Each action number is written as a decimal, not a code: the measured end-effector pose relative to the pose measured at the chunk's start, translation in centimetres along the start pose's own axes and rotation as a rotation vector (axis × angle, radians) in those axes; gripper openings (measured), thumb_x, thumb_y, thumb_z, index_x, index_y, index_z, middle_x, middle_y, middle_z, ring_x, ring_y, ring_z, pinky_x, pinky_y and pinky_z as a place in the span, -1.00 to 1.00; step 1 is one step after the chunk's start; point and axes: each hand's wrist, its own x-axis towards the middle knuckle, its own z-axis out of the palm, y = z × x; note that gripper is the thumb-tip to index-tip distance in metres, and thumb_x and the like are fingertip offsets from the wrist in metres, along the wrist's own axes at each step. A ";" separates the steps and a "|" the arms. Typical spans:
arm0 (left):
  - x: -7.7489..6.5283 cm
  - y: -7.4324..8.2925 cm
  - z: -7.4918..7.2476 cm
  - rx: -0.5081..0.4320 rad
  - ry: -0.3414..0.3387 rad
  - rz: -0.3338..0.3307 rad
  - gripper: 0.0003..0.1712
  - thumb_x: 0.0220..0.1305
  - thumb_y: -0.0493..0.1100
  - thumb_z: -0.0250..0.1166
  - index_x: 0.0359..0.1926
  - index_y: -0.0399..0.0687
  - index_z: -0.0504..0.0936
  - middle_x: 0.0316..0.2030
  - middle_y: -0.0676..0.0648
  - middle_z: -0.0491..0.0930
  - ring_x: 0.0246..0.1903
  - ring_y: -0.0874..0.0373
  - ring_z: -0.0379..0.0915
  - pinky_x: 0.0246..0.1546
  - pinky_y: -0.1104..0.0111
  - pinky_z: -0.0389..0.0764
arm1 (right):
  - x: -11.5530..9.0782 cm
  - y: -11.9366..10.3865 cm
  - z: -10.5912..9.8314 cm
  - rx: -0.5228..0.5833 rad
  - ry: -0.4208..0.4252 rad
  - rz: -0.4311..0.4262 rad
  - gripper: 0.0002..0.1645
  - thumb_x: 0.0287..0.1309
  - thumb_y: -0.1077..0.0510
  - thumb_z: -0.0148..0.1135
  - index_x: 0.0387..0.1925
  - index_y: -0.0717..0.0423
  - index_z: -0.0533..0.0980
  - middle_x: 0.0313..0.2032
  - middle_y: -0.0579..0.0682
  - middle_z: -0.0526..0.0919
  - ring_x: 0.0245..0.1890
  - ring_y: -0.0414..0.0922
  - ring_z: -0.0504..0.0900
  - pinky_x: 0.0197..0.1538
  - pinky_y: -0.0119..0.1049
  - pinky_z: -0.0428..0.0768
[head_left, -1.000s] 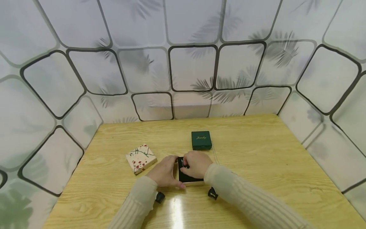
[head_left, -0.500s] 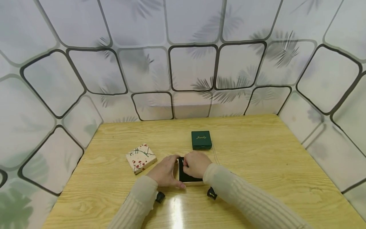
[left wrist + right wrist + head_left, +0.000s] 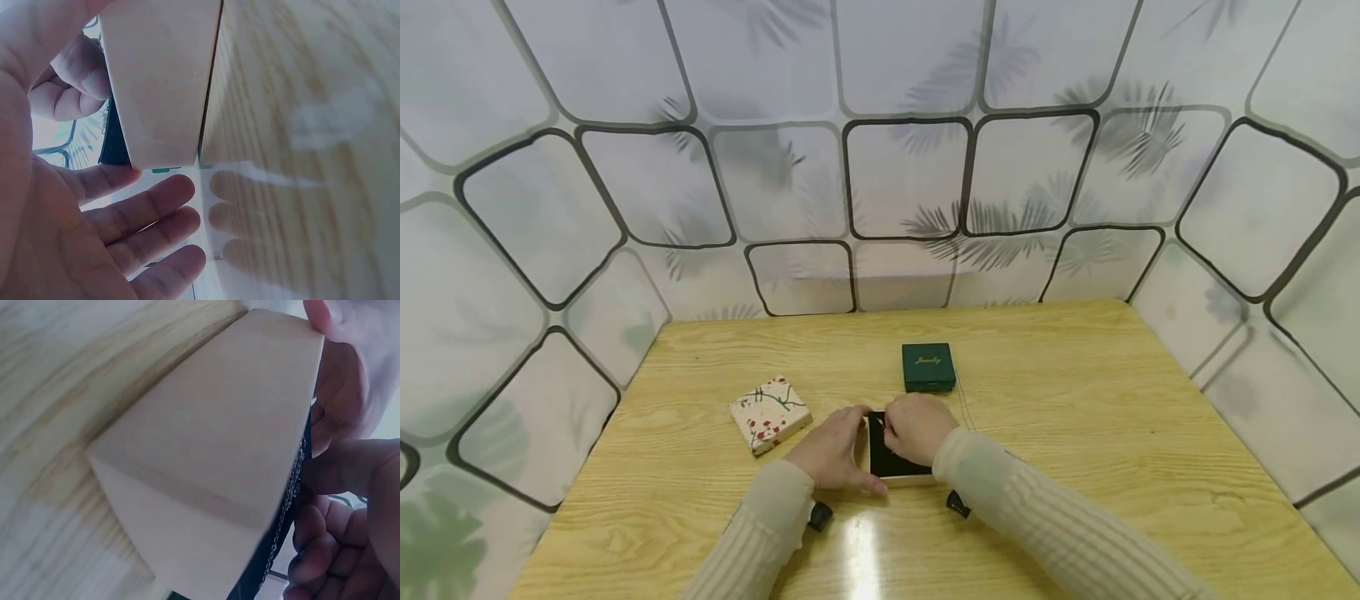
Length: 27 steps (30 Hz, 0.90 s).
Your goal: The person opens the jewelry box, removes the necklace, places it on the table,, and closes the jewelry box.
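A shallow cream box [image 3: 908, 481] with a black pad [image 3: 889, 460] inside stands before me on the table. My left hand [image 3: 831, 450] holds its left side, thumb at the near corner and index finger at the far one; in the left wrist view the other fingers [image 3: 156, 228] stretch out loosely beside it. Over the pad, my right hand [image 3: 919, 429] has its fingers curled. In the right wrist view a fine silvery chain [image 3: 291, 487] runs along the pad, and the right thumb and index finger pinch at it; their exact contact is partly hidden.
Behind the box stands a dark green box [image 3: 928, 367] with gold lettering. Beside it a thin pale strand [image 3: 964, 402] lies on the wooden table [image 3: 1075, 400]. To the left is a cream square lid or box [image 3: 771, 414] with red blossoms. Patterned curtains [image 3: 910, 183] enclose the table.
My right hand has shifted slightly to the right and back over the pad, showing more of the black surface. My left hand and the boxes stay in place.
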 end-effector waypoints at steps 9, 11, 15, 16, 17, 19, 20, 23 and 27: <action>-0.1 0.0 0.0 -0.003 0.000 0.003 0.31 -0.42 0.48 0.38 0.27 -0.20 0.15 0.11 -0.12 0.33 0.08 0.08 0.24 0.09 0.23 0.33 | 0.1 0.2 0.2 -0.084 0.006 -0.039 -0.79 0.10 0.07 0.16 -0.60 0.01 0.47 -0.63 -0.16 0.41 -0.61 -0.24 0.41 -0.48 -0.35 0.49; -0.1 0.0 0.0 -0.003 -0.002 0.007 0.30 -0.41 0.47 0.38 0.28 -0.20 0.15 0.13 -0.12 0.32 0.09 0.08 0.23 0.09 0.23 0.33 | 0.1 0.4 0.2 -0.062 0.008 -0.033 -0.81 0.14 0.08 0.13 -0.55 0.01 0.48 -0.61 -0.17 0.40 -0.58 -0.24 0.41 -0.47 -0.37 0.49; -0.1 0.0 0.0 -0.002 -0.004 0.013 0.30 -0.40 0.47 0.39 0.28 -0.20 0.14 0.12 -0.12 0.32 0.08 0.08 0.24 0.08 0.22 0.34 | 0.4 1.0 0.3 -0.011 0.020 -0.023 -0.83 0.22 0.09 0.05 -0.46 0.00 0.48 -0.53 -0.17 0.41 -0.49 -0.23 0.42 -0.39 -0.37 0.49; -0.1 0.0 0.0 -0.003 -0.005 0.013 0.30 -0.39 0.46 0.39 0.28 -0.20 0.14 0.12 -0.12 0.32 0.09 0.08 0.24 0.08 0.22 0.35 | 0.5 1.1 0.3 0.001 0.023 -0.025 -0.83 0.24 0.09 0.04 -0.44 0.01 0.49 -0.51 -0.17 0.42 -0.46 -0.22 0.42 -0.37 -0.36 0.50; -0.1 0.0 0.0 -0.002 -0.005 0.015 0.30 -0.39 0.47 0.38 0.28 -0.20 0.14 0.12 -0.13 0.32 0.08 0.07 0.24 0.07 0.21 0.35 | 0.6 1.2 0.3 0.013 0.024 -0.029 -0.83 0.25 0.09 0.03 -0.42 0.01 0.48 -0.50 -0.16 0.42 -0.45 -0.22 0.42 -0.35 -0.36 0.50; -0.1 0.0 0.0 -0.001 -0.007 0.015 0.30 -0.38 0.46 0.38 0.29 -0.21 0.13 0.12 -0.14 0.32 0.09 0.06 0.24 0.08 0.20 0.35 | 0.8 1.4 0.3 0.034 0.021 -0.043 -0.83 0.28 0.10 0.00 -0.40 0.02 0.47 -0.48 -0.16 0.41 -0.44 -0.22 0.42 -0.34 -0.35 0.50; -0.1 0.0 0.0 0.000 -0.008 0.013 0.30 -0.38 0.47 0.38 0.29 -0.20 0.13 0.12 -0.14 0.31 0.09 0.06 0.23 0.08 0.21 0.34 | 0.8 1.5 0.2 0.046 0.014 -0.047 -0.83 0.29 0.10 -0.01 -0.40 0.01 0.46 -0.48 -0.16 0.41 -0.45 -0.22 0.41 -0.35 -0.36 0.49; 0.0 0.0 0.0 0.005 -0.005 0.012 0.31 -0.39 0.47 0.38 0.29 -0.19 0.13 0.12 -0.12 0.32 0.09 0.08 0.23 0.08 0.22 0.34 | 1.0 1.6 0.2 0.084 -0.001 -0.062 -0.84 0.32 0.11 -0.04 -0.38 -0.01 0.41 -0.49 -0.18 0.38 -0.48 -0.24 0.38 -0.38 -0.38 0.45; 0.0 0.0 0.1 0.001 0.003 0.020 0.31 -0.41 0.48 0.38 0.28 -0.19 0.14 0.10 -0.11 0.33 0.08 0.08 0.24 0.08 0.23 0.34 | 1.1 1.7 0.0 0.159 -0.011 -0.080 -0.89 0.30 0.16 -0.01 -0.39 0.00 0.35 -0.51 -0.18 0.37 -0.54 -0.24 0.36 -0.43 -0.39 0.42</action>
